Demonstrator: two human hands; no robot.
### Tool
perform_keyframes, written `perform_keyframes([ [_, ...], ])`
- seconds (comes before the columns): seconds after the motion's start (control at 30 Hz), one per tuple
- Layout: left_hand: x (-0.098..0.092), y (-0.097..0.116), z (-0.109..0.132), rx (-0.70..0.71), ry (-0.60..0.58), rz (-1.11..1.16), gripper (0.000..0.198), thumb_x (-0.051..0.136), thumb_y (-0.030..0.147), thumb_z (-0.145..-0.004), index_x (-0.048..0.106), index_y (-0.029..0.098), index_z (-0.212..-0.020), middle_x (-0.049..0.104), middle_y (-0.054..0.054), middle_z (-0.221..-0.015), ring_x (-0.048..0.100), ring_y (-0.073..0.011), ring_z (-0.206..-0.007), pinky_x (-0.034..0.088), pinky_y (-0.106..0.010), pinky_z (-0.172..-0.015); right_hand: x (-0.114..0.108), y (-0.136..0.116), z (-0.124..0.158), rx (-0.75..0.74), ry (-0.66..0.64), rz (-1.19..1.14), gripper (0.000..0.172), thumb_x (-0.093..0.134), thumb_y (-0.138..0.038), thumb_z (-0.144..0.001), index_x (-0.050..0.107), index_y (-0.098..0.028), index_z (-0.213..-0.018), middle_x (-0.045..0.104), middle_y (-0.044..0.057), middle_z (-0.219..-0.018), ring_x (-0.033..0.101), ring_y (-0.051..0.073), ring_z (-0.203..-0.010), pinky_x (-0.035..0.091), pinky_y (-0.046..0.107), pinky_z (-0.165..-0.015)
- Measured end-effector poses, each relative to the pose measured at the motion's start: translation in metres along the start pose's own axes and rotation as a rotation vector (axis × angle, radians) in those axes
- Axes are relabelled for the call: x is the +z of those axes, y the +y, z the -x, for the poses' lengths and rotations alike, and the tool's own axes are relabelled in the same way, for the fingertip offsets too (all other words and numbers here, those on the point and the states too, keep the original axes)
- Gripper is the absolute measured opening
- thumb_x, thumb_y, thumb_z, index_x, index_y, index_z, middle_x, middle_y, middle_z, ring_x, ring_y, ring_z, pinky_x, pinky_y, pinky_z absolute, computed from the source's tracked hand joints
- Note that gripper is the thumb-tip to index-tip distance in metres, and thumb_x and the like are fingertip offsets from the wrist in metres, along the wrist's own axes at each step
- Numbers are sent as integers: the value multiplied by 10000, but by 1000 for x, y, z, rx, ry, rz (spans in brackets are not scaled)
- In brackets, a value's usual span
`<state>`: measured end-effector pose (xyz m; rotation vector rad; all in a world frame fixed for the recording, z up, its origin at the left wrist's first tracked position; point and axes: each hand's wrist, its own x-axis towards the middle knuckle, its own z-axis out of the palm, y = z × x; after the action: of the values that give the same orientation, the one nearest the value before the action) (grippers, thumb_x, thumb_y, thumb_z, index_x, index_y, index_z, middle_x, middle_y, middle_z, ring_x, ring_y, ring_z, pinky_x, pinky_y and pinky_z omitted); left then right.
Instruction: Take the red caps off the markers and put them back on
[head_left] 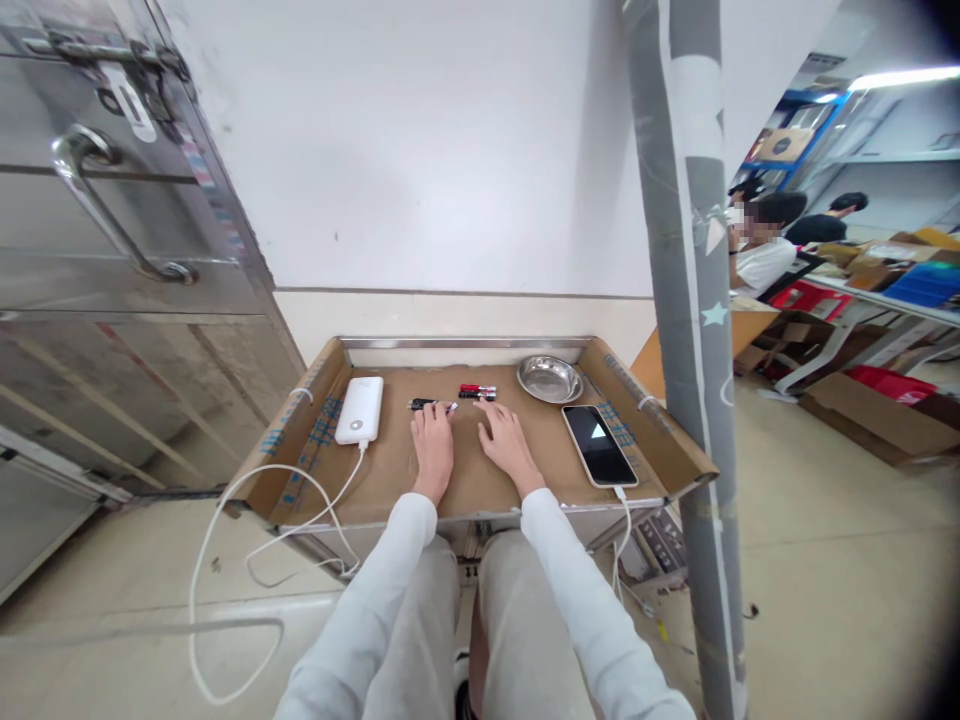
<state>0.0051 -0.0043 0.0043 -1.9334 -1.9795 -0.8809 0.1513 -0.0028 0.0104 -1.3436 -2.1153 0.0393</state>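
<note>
My left hand (pixel 432 446) rests on the cardboard-lined tray, its fingers stretched forward. Its fingertips lie at a small group of thin black sticks (pixel 420 403) with pale ends, partly covered by the fingers. My right hand (pixel 511 446) lies to the right, fingers extended and apart, with nothing visible in it. Just beyond its fingertips are a short red stick (pixel 472 388) and a short black stick (pixel 471 397), side by side. They look like small pens or tubes; the exact kind cannot be made out.
On the tray (pixel 405 480) stand a white power bank (pixel 361 410) at left, a round metal dish (pixel 550 380) at back right and a phone (pixel 599 446) at right. White cables (pixel 206 560) hang off the front. A grey wrapped pole (pixel 697 330) rises close by; people sit beyond.
</note>
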Motion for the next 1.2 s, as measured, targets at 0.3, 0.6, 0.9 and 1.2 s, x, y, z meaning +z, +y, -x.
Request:
perform_keyframes([
  [0.3,9,-2,-3,-13,3,19,274,291,85,-900,530,122,-1029,536,-141,-999,521,-236,-910,451,-402,-845,11,7,-21,100,-7,188,390,388,-196,-895,520,-286,-1250,440,92,-1338,411,246,-1157,348,396,-933],
  [0.6,16,6,-6,246,-59,77,302,309,58,-868,522,101,-1078,554,-141,-1013,523,-249,-1004,430,-396,-899,10,9,-21,105,46,202,341,384,-165,-885,536,-217,-1186,491,107,-1242,433,236,-1069,353,358,-884],
  [0.9,31,17,-22,332,-155,195,240,329,143,-923,570,144,-923,578,-104,-908,527,-229,-947,401,-423,-918,12,17,-21,210,34,256,223,399,-167,-886,565,-163,-1035,541,116,-1028,458,231,-963,352,346,-845],
  [1.2,33,17,-24,281,-183,262,165,388,181,-925,547,152,-892,549,-85,-939,533,-201,-922,437,-368,-859,22,33,-16,160,80,8,254,359,-133,-903,610,-164,-929,565,93,-947,486,216,-911,372,335,-857],
])
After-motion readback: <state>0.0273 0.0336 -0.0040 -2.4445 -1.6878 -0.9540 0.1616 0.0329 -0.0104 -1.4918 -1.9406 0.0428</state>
